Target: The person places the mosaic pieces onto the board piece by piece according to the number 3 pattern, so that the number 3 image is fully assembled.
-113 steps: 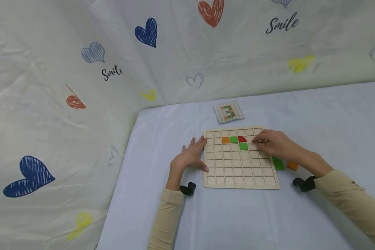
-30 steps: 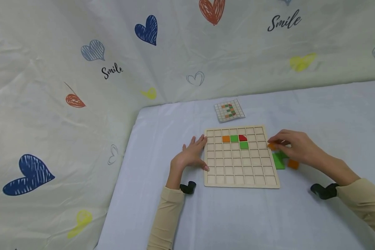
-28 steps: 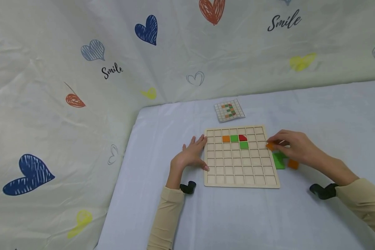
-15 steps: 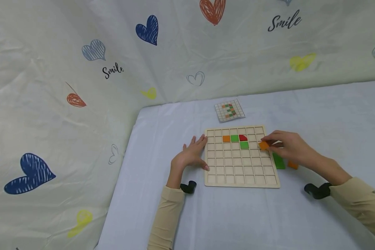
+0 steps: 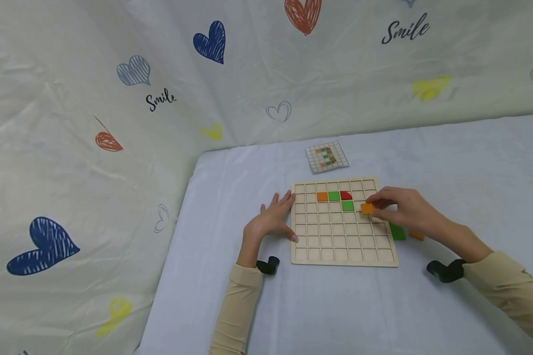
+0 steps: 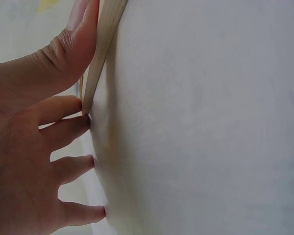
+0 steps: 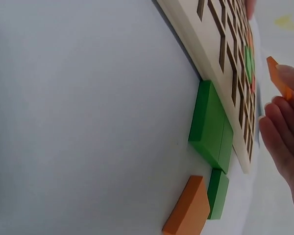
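From my end I see the right hand [image 5: 404,203] pinching an orange tile [image 5: 366,208] by one end between thumb and fingertips, the tile jutting out past them over the gridded board [image 5: 324,230]. It is just right of the lower green tile [image 5: 348,206]; I can't fairly judge its height above the grid. The left hand [image 5: 270,224], fingers spread, touches the board's left edge. Green blocks [image 7: 208,120] lie beside its right edge.
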Motion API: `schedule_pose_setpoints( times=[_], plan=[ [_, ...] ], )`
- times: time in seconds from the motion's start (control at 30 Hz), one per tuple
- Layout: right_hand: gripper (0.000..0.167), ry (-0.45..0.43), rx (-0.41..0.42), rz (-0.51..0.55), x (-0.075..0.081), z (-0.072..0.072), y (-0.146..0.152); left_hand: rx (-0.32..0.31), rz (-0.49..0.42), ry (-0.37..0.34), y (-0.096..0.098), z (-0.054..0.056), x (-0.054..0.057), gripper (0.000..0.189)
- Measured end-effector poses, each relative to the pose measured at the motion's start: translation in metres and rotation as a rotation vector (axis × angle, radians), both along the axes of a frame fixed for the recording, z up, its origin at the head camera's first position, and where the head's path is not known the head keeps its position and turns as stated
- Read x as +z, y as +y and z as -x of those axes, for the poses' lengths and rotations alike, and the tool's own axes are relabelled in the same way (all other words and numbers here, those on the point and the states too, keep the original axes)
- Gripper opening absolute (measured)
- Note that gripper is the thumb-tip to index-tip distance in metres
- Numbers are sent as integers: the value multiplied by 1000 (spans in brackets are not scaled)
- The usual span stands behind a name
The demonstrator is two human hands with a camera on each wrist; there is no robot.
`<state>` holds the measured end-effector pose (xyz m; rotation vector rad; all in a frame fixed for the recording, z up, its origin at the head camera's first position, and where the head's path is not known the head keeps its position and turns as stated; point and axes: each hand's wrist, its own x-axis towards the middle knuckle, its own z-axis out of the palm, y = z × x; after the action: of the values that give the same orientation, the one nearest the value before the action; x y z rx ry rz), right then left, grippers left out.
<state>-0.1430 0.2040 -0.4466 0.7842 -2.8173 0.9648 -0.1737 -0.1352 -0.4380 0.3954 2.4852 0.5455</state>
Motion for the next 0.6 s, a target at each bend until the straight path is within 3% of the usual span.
schedule_pose_setpoints(
  times=[0.3,0.6],
  plan=[
    [29,-170,19,13,2,2,-13,2,11,4,0,0,-1,122],
    [23,-190,68,11,-4,9,-28,-6,6,5,-1,1,-2,123]
  ],
)
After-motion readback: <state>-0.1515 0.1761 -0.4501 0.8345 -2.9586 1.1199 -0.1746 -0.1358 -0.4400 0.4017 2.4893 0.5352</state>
